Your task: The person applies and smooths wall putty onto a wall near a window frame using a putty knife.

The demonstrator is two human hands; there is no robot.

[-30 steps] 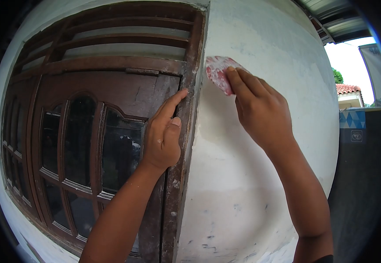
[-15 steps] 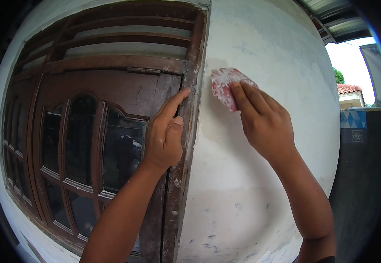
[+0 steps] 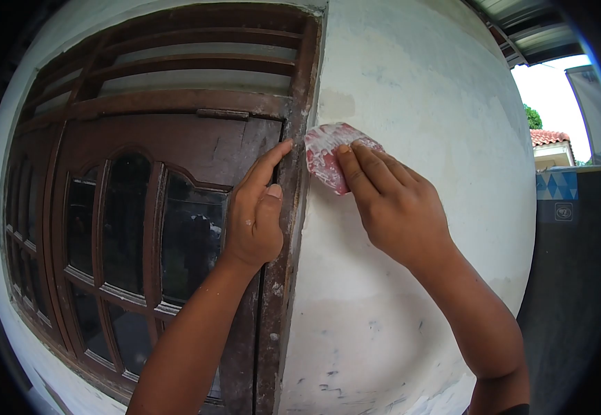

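Note:
My right hand (image 3: 397, 204) presses a folded or flat piece of red sandpaper (image 3: 326, 153), caked with white dust, against the white wall (image 3: 362, 311). The sandpaper's left edge reaches the brown wooden door frame (image 3: 290, 200). On that frame rests my left hand (image 3: 257, 214), its fingers stretched upward and nothing in its grasp. White specks dot the left hand and forearm. Part of the sandpaper is hidden beneath my right fingers.
A brown wooden door (image 3: 176, 142) with glass panes fills the left side, with slatted openings above it. To the right stands a dark grey cabinet-like object (image 3: 563, 277) with a blue patterned strip. A metal roof (image 3: 539, 31) hangs at the upper right.
My right hand has slid the sandpaper left and slightly down across the wall, up to the door frame. My left hand stays in place on the frame.

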